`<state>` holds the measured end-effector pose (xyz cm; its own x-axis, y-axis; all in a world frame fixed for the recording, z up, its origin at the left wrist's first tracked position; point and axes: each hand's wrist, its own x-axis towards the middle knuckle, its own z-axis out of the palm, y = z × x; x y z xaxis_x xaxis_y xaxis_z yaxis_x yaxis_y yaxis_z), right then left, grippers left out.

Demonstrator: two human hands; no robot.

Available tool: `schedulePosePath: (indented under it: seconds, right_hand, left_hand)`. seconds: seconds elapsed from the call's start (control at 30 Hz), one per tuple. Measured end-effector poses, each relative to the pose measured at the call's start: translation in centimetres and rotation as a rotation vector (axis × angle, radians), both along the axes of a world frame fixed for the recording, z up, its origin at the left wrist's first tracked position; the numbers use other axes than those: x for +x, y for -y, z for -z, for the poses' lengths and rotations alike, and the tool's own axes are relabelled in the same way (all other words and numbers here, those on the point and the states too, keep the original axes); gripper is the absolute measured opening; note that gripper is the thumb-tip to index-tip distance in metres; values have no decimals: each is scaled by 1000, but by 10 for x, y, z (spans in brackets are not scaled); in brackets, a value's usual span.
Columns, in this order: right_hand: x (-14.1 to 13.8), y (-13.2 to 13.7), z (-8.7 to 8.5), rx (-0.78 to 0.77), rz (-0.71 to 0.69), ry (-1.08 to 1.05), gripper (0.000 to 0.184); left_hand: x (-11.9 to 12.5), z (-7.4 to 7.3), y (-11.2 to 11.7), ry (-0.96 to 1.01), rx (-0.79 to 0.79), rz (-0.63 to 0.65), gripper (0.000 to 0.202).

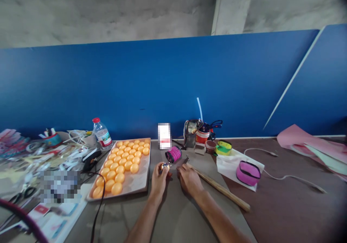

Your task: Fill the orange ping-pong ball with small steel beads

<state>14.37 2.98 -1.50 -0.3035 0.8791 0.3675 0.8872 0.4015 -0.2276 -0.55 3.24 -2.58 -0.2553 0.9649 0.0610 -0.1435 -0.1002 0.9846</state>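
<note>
My left hand (159, 179) is closed around a small shiny round piece (165, 166), with a bit of orange showing by the fingertips. Just beyond it lies a spool of magenta cord (174, 154) with black ends. My right hand (190, 178) rests low over the table, fingers curled together; a dark narrow tip (186, 160) shows past the knuckles, but what the fingers grip is hidden. Beside that hand a wooden stick (223, 190) slants toward the lower right. To the left stands a shallow tray (139, 185) holding rows of orange balls (116, 188).
A plastic bottle (102, 134) with a red cap stands behind the tray. Tangled strips and cables (29, 160) cover the left side. A red tub (202, 136), a yellow item (223, 148) and a magenta pouch-like piece (248, 173) on white paper sit to the right. A blue partition (151, 87) stands behind.
</note>
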Motion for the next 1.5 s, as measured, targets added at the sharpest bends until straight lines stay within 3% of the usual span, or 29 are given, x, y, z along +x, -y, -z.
schedulePosePath:
  seconds: [0.1, 0.43, 0.67, 0.87, 1.13, 1.37, 1.5]
  right_hand:
    - [-2, -1, 4, -7, -3, 64, 21]
    - [-8, -1, 5, -33, -9, 82, 21]
    - [-4, -2, 12, 2, 9, -63, 23]
    - [-1, -4, 15, -24, -31, -324, 24]
    - [-2, -14, 13, -145, -35, -790, 17]
    - [-4, -20, 7, -460, -3, -1225, 19]
    - [-4, -21, 7, -537, -14, -1403, 27]
  left_hand:
    - [-1, 1, 0, -10, -7, 53, 42]
    - [0, -3, 1, -61, -22, 38, 42]
    - [0, -1, 2, -41, -34, 58, 44]
    - [-1, 4, 0, -77, -22, 57, 44]
    - [0, -2, 1, 11, -28, 79, 44]
    - [0, -6, 3, 163, -75, 133, 48]
    - [0, -8, 4, 184, -103, 139, 49]
